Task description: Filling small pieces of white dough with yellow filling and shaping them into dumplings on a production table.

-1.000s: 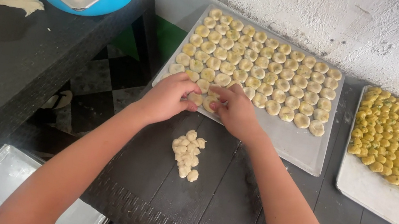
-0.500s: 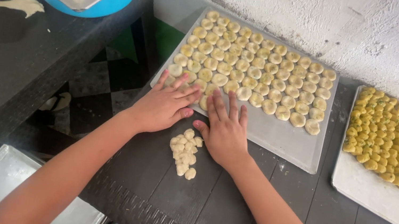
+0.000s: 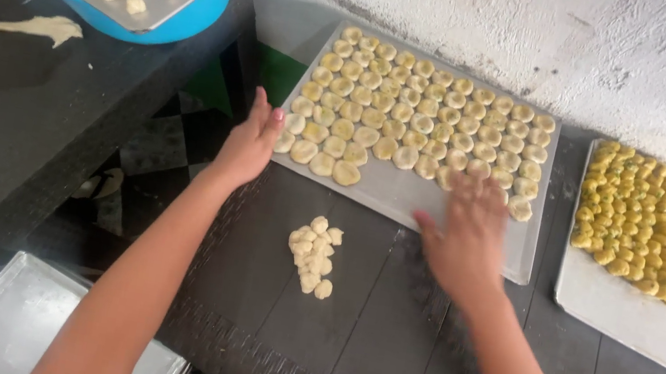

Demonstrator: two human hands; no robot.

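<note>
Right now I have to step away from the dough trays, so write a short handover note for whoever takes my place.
Left hand: open, empty, at the left edge of the middle tray.
Right hand: open, blurred, over the tray's near right part; no grip on anything that I can tell.
Things: flat pale dough rounds fill most of the middle tray in rows. A small heap of dough pieces lies on the dark surface just in front.
Done: the far rows are full.
Left: the tray's near strip is bare, and the heap is not yet on it.
</note>
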